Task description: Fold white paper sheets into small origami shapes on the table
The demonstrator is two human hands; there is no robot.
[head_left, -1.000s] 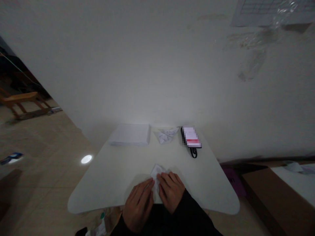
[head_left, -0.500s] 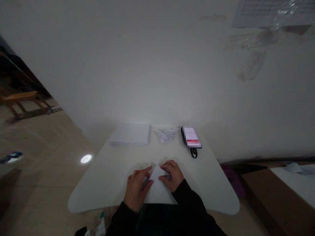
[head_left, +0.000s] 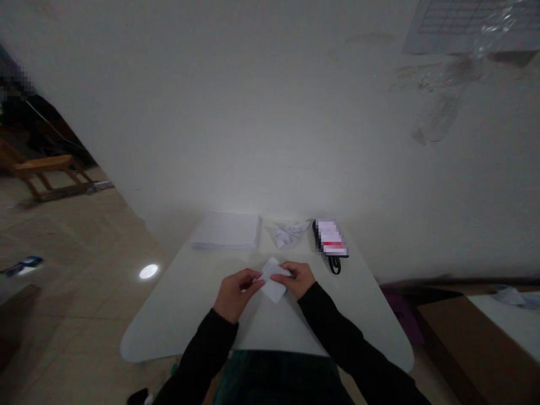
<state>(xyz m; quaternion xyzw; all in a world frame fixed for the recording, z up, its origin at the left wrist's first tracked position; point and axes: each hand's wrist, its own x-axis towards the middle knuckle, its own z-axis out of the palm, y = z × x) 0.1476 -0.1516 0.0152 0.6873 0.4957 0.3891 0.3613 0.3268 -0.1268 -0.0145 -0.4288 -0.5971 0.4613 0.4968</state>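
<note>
A small folded white paper (head_left: 274, 288), diamond-shaped with a crease down its lower half, is held over the middle of the white table (head_left: 189, 320). My left hand (head_left: 236, 291) pinches its left corner between thumb and fingers. On the opposite side, my right hand (head_left: 298, 278) grips the right corner, its thumb lying across the front face. Behind the paper sits a folded, crumpled-looking paper piece (head_left: 289, 233). Fingers cover both side corners of the diamond.
A stack of white paper (head_left: 228, 230) lies at the table's back left. The phone (head_left: 331, 237) with a black strap lies at the back right. A wall (head_left: 270, 124) rises behind the table. Right of it stands a brown box (head_left: 472, 337); a wooden chair (head_left: 46, 169) is far left.
Both hands have moved away from my body, carrying the paper up from near the table's front edge. The paper now shows as a full diamond, and the fingers have closed on its sides.
</note>
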